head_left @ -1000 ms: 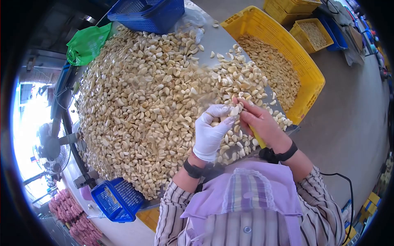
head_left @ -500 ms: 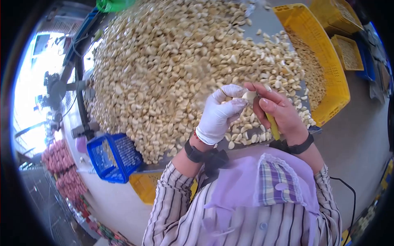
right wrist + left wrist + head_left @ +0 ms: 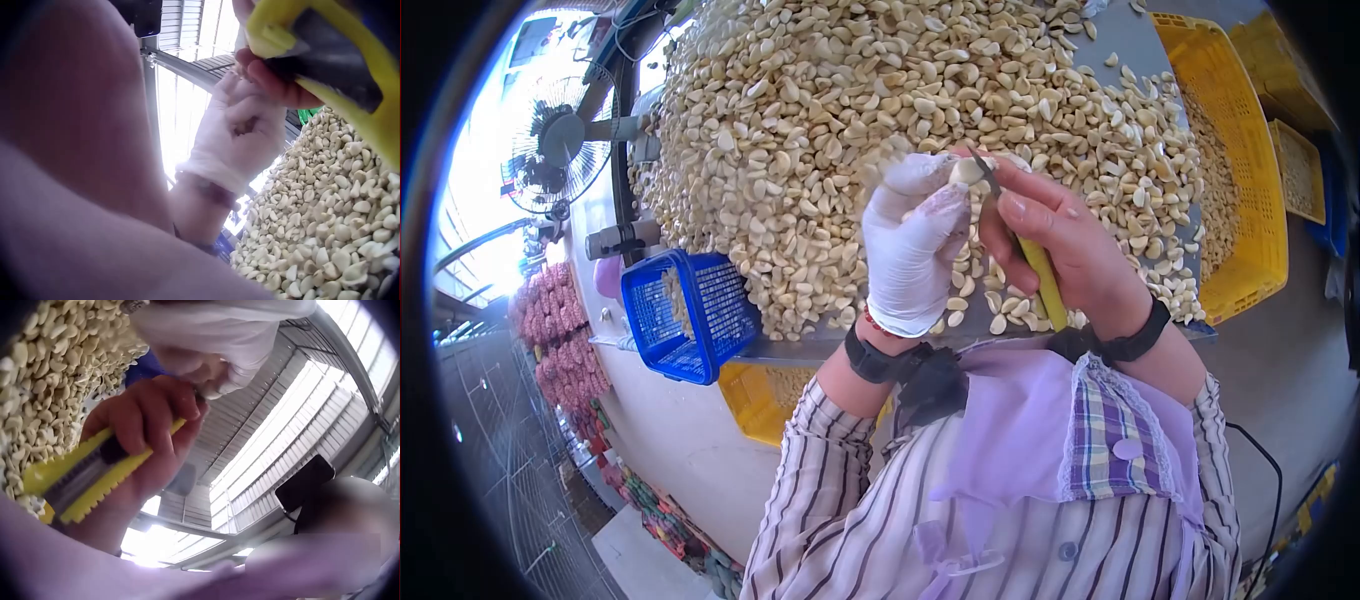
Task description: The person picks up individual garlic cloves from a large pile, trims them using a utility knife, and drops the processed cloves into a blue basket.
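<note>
In the head view my gloved left hand (image 3: 912, 245) pinches a pale garlic clove (image 3: 966, 173) between thumb and fingertips. My bare right hand (image 3: 1085, 245) grips a yellow utility knife (image 3: 1043, 280), its dark narrow blade lying against the clove. Both hands meet just above a wide heap of pale cloves (image 3: 820, 190). From the left wrist, the ridged yellow handle of the knife (image 3: 94, 475) shows under curled fingers (image 3: 164, 415). The white glove (image 3: 231, 134) appears in the right wrist view, the clove there mostly hidden by fingers.
The heap covers much of a grey metal table (image 3: 1135, 45). Along its right side stands a yellow crate (image 3: 1260, 225) of browner pieces. A blue basket (image 3: 700, 325) is at the table's left front edge, near a fan (image 3: 565, 135). Pink bundles (image 3: 560, 330) lie beyond it.
The head view has swung, so the table and crate sit further right and the blue basket higher. Both hands stay together at a clove; the knife blade now shows clearly against it.
</note>
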{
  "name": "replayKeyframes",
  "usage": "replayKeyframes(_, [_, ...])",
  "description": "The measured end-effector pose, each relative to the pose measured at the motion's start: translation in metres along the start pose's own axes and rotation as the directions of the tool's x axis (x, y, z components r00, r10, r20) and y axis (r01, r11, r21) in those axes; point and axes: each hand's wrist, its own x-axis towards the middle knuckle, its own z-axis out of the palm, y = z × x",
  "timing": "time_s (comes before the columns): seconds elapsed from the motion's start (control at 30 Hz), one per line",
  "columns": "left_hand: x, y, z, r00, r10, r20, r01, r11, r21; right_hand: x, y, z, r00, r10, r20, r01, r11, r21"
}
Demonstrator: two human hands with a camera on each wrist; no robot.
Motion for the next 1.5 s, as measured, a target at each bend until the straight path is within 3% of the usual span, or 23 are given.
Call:
replayKeyframes(0.17, [-0.004, 0.003, -0.017, 0.962, -0.195, 0.192, 0.255, 0.897, -0.362, 0.004, 0.006, -0.017, 0.98, 0.039, -0.195, -0.053, 0.996, -0.07])
replayKeyframes(0.23, [0.001, 0.022, -0.039, 0.941, -0.103, 0.322, 0.315, 0.614, -0.724, 0.002, 0.005, -0.03, 0.963, 0.005, -0.269, 0.039, 0.987, 0.157])
replayKeyframes(0.3, [0.005, 0.068, -0.083, 0.989, 0.122, -0.087, -0.14, 0.957, -0.253, -0.006, 0.001, -0.046, 0.953, -0.025, -0.302, 0.081, 0.981, 0.174])
replayKeyframes(0.37, [0.0, 0.12, -0.144, 0.887, 0.349, -0.302, -0.335, 0.937, 0.099, -0.013, -0.001, -0.059, 0.939, -0.054, -0.341, 0.125, 0.974, 0.191])
replayKeyframes(0.43, [-0.018, 0.179, -0.213, 0.873, 0.415, -0.257, -0.308, 0.877, 0.369, -0.019, -0.001, -0.069, 0.908, -0.072, -0.412, 0.182, 0.955, 0.234])
replayKeyframes(0.5, [-0.033, 0.21, -0.249, 0.708, 0.553, -0.439, -0.218, 0.763, 0.609, -0.02, 0.001, -0.075, 0.908, -0.044, -0.417, 0.164, 0.952, 0.257])
replayKeyframes(0.53, [-0.038, 0.221, -0.269, 0.702, 0.559, -0.441, -0.216, 0.757, 0.617, -0.018, 0.001, -0.075, 0.898, -0.025, -0.439, 0.164, 0.946, 0.28])
replayKeyframes(0.6, [-0.051, 0.235, -0.307, 0.574, 0.637, -0.514, 0.162, 0.526, 0.835, -0.015, 0.004, -0.075, 0.888, -0.005, -0.459, 0.167, 0.935, 0.313])
replayKeyframes(0.7, [-0.058, 0.243, -0.313, 0.686, 0.612, -0.393, 0.443, 0.077, 0.893, -0.013, 0.007, -0.071, 0.889, 0.011, -0.458, 0.125, 0.956, 0.265])
replayKeyframes(0.8, [-0.062, 0.254, -0.359, 0.664, 0.535, -0.522, 0.562, 0.104, 0.821, -0.018, 0.01, -0.076, 0.903, -0.035, -0.429, 0.163, 0.95, 0.266])
replayKeyframes(0.87, [-0.065, 0.25, -0.361, 0.817, 0.56, -0.134, 0.522, -0.623, 0.582, -0.022, 0.011, -0.085, 0.904, -0.057, -0.424, 0.18, 0.949, 0.257])
replayKeyframes(0.93, [-0.054, 0.235, -0.302, 0.812, 0.559, 0.167, 0.497, -0.813, 0.302, -0.025, 0.013, -0.093, 0.89, -0.075, -0.45, 0.205, 0.946, 0.249])
replayKeyframes(1.0, [-0.028, 0.21, -0.205, 0.845, 0.452, 0.286, 0.227, -0.787, 0.573, -0.027, 0.014, -0.097, 0.888, -0.075, -0.454, 0.214, 0.94, 0.264])
replayKeyframes(1.07, [-0.012, 0.161, -0.151, 0.91, 0.149, 0.388, -0.193, -0.677, 0.711, -0.027, 0.016, -0.101, 0.862, -0.072, -0.502, 0.223, 0.943, 0.247])
replayKeyframes(1.1, [-0.003, 0.131, -0.139, 0.888, -0.117, 0.445, -0.436, -0.529, 0.728, -0.026, 0.016, -0.1, 0.873, -0.072, -0.483, 0.215, 0.945, 0.247])
replayKeyframes(1.13, [0.003, 0.113, -0.086, 0.845, -0.436, 0.309, -0.51, -0.484, 0.711, -0.026, 0.014, -0.1, 0.876, -0.075, -0.476, 0.215, 0.945, 0.248])
replayKeyframes(1.17, [0.006, 0.076, -0.084, 0.66, -0.605, 0.445, -0.714, -0.321, 0.622, -0.027, 0.011, -0.098, 0.877, -0.08, -0.474, 0.219, 0.944, 0.246])
replayKeyframes(1.2, [0.002, 0.044, -0.089, 0.441, -0.505, 0.742, -0.898, -0.262, 0.355, -0.028, 0.008, -0.093, 0.864, -0.087, -0.496, 0.222, 0.949, 0.222])
replayKeyframes(1.23, [-0.003, 0.014, -0.094, 0.118, -0.374, 0.92, -0.969, -0.245, 0.024, -0.029, 0.005, -0.089, 0.861, -0.1, -0.499, 0.231, 0.95, 0.208])
replayKeyframes(1.3, [-0.004, -0.034, -0.093, -0.136, -0.376, 0.917, -0.99, 0.087, -0.111, -0.04, 0.0, -0.084, 0.852, -0.159, -0.499, 0.284, 0.941, 0.186])
replayKeyframes(1.4, [0.006, -0.089, -0.096, -0.252, -0.365, 0.896, -0.933, 0.337, -0.125, -0.061, -0.013, -0.078, 0.804, -0.192, -0.563, 0.328, 0.933, 0.151])
replayKeyframes(1.43, [0.012, -0.102, -0.094, -0.262, -0.337, 0.904, -0.938, 0.31, -0.156, -0.071, -0.014, -0.081, 0.791, -0.187, -0.582, 0.342, 0.925, 0.168])
replayKeyframes(1.5, [0.029, -0.111, -0.074, -0.145, -0.447, 0.883, -0.976, 0.211, -0.054, -0.088, -0.011, -0.09, 0.739, -0.215, -0.639, 0.379, 0.916, 0.13])
